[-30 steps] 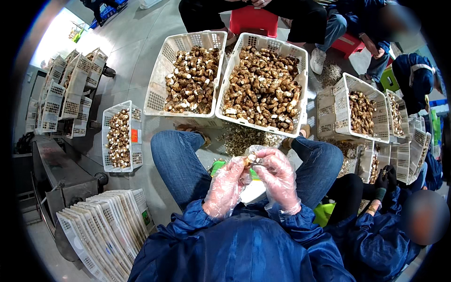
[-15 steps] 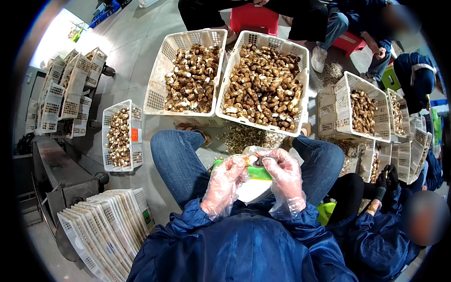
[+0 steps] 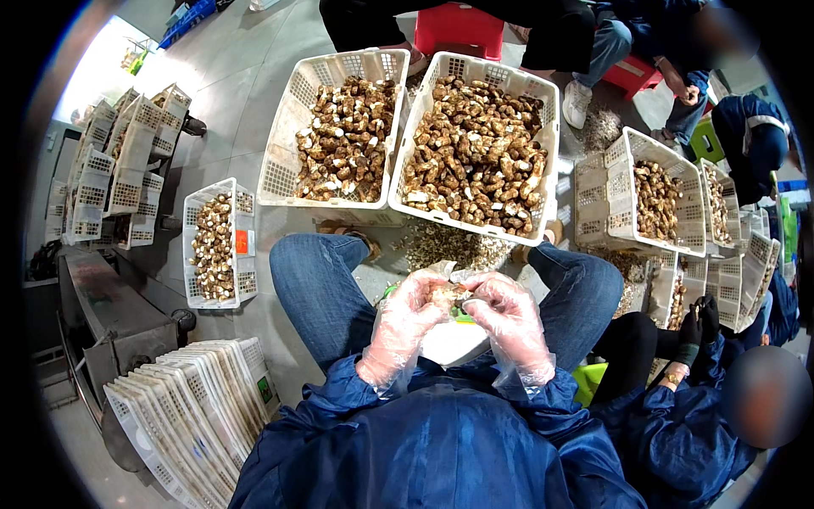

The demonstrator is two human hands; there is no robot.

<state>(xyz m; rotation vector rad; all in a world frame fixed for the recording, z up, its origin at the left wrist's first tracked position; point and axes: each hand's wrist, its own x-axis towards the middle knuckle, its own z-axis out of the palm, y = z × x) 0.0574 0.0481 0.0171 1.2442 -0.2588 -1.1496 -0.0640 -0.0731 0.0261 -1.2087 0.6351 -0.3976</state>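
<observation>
Both my hands wear clear plastic gloves and meet between my knees. My left hand [image 3: 405, 318] is closed around a small brown-and-white mushroom [image 3: 449, 294], mostly covered by the fingers. Against its other end my right hand [image 3: 511, 318] is pinched; what those fingers hold, if anything, is hidden. Under the hands there is a white thing with a green edge [image 3: 455, 343]. In front of my knees stand two white plastic crates, a left one [image 3: 280, 161] and a right one [image 3: 549, 127], each filled with brown mushrooms with pale ends.
Pale trimmings [image 3: 454, 250] lie on the floor below the crates. A smaller mushroom crate [image 3: 195, 293] stands left, above a row of stacked white crates [image 3: 182, 416]. More crates [image 3: 623, 191] stand right. A co-worker's gloved hands [image 3: 699, 318] are close on my right.
My hands have drawn slightly upward and my fingers have shifted around the mushroom, covering more of it. The dark bit seen between the hands before is now mostly hidden.
</observation>
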